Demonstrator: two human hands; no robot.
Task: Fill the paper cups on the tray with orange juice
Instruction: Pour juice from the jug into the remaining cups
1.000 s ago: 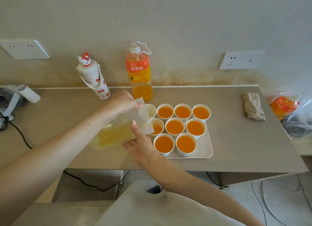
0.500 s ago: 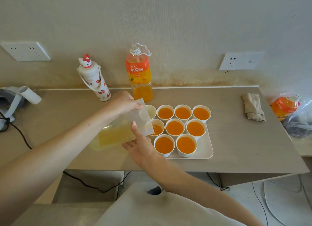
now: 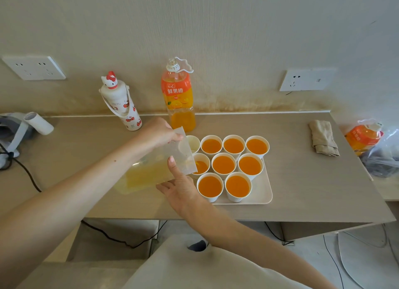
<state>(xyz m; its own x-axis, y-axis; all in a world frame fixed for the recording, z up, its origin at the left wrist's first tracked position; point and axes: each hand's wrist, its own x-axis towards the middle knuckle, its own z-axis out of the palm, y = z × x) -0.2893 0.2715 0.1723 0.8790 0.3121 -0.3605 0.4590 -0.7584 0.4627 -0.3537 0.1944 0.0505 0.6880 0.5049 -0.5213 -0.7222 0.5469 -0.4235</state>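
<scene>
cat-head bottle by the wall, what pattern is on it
The bottle is white with small red prints, red bow on top; head view.

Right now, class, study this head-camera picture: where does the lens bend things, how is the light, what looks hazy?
Head view: the wide lens tilts the left wall socket and slants the counter edge at right. Head view: light is soft and even, shadows by the filled cups faint. Head view: the translucent pouch hazes part of the empty cup behind it.
</scene>
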